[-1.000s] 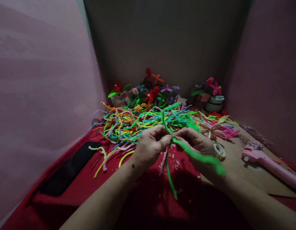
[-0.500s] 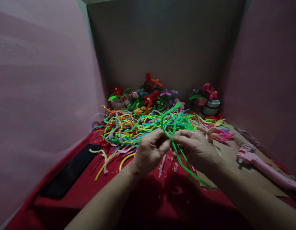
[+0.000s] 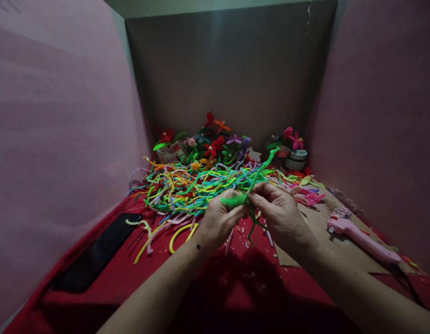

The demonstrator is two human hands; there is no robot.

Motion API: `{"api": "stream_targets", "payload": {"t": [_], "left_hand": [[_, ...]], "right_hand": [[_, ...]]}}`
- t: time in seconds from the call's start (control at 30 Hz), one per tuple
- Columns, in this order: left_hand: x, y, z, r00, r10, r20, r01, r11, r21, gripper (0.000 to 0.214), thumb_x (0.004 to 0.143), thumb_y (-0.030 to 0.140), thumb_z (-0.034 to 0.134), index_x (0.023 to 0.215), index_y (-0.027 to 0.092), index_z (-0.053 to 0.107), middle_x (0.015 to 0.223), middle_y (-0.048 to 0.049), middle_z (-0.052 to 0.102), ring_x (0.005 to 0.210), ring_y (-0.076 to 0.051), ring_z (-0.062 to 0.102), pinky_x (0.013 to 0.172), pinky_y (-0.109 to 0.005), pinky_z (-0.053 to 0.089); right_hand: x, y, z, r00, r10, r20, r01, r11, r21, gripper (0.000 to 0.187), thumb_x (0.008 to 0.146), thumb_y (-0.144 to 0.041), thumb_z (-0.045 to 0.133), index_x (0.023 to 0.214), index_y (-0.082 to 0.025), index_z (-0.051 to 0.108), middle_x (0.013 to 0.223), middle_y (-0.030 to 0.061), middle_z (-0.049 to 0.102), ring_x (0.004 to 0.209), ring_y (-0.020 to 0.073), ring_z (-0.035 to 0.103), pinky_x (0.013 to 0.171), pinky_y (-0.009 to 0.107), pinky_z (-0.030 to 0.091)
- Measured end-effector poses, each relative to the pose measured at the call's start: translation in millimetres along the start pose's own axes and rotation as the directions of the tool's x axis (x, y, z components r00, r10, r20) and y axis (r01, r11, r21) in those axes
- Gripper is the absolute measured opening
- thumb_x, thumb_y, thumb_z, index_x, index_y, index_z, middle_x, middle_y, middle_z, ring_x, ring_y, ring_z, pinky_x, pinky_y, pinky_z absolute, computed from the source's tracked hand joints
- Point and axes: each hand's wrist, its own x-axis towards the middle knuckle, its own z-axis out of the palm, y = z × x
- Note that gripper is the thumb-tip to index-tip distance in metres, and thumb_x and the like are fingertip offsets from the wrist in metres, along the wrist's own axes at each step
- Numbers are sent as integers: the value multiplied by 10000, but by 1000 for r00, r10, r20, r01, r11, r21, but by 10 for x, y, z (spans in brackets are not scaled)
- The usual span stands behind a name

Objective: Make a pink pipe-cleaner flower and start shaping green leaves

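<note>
Green pipe cleaners (image 3: pixel 262 172) are pinched between my two hands above the red cloth, close in front of a tangled heap of coloured pipe cleaners (image 3: pixel 187 185). My left hand (image 3: pixel 222 215) is closed on a green bunched part that blurs above its thumb. Fingertips of my right hand (image 3: pixel 275 206) grip the green strands right beside it. One end rises up and to the right, while thin darker strands hang below the fingers. Exactly how the strands cross is hidden by my fingers.
A black phone (image 3: pixel 96 253) lies at left. A pink glue gun (image 3: pixel 363 236) rests on cardboard (image 3: pixel 291 253) at right. Pipe-cleaner flowers (image 3: pixel 213 147) and a lidded jar (image 3: pixel 296 160) stand at the back. Yellow-handled scissors (image 3: pixel 173 239) lie near my left wrist.
The long green ends that stretched toward the lower right have swung away, and a green part now lies across my left hand. The view has shifted slightly.
</note>
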Motion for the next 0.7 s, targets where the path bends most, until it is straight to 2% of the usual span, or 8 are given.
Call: {"api": "stream_targets", "payload": {"t": [0.13,0.23,0.33,0.43,0.5,0.57,0.63,0.7], "left_hand": [[-29,26,39,996,91,-12,-86,974,210,51,751,130,476,729,146,519,683,9,510,634,-97,475,597,-213,386],[-30,-14,31,973,229,-25,-200,895,399,76,751,97,462,738,158,506,674,16,503,614,-95,456,593,-215,382],[-19,-75,0,874,486,16,-399,697,595,86,798,114,450,775,161,519,709,-9,530,665,-113,477,640,-237,396],[-27,-99,-22,764,635,111,-504,481,717,135,840,129,426,821,168,554,793,-45,568,736,-127,506,682,-252,408],[-45,-89,-23,727,669,155,-502,364,784,144,841,135,439,844,178,576,817,-52,577,755,-137,508,694,-265,408],[-62,-68,-17,709,680,186,-487,281,827,135,835,141,456,851,179,584,802,-52,574,750,-148,500,686,-277,405],[-69,-49,-6,711,677,192,-484,273,832,129,837,141,452,833,164,578,787,-55,567,738,-148,499,669,-270,407],[-65,-36,6,727,665,171,-484,319,815,131,846,143,435,844,147,566,800,-64,568,747,-145,511,670,-260,416]], "right_hand": [[-55,-17,-27,993,-114,20,116,976,-183,96,763,-248,535,722,-162,527,669,-11,486,628,111,444,602,257,375],[-77,-66,-67,994,-112,19,113,969,-221,107,770,-229,527,686,-165,515,640,-19,473,621,108,448,599,252,372],[-79,-106,-97,999,18,43,-15,997,-73,124,776,-257,544,698,-164,521,608,-30,485,570,94,455,551,235,371],[-71,-118,-122,972,180,150,-203,966,159,132,773,-286,562,735,-159,554,616,-21,534,532,87,483,518,227,383],[-66,-117,-141,954,215,211,-267,927,265,102,741,-254,603,751,-153,591,670,-4,577,584,95,529,567,235,416],[-61,-114,-162,952,197,235,-261,924,279,81,693,-189,647,758,-145,630,709,9,608,633,99,551,620,238,430],[-60,-111,-182,955,180,235,-241,934,263,120,664,-152,666,784,-148,656,705,12,625,633,100,556,634,240,433],[-62,-110,-196,959,179,219,-237,931,278,168,660,-162,674,828,-162,664,698,14,639,614,104,565,621,248,440]]}}
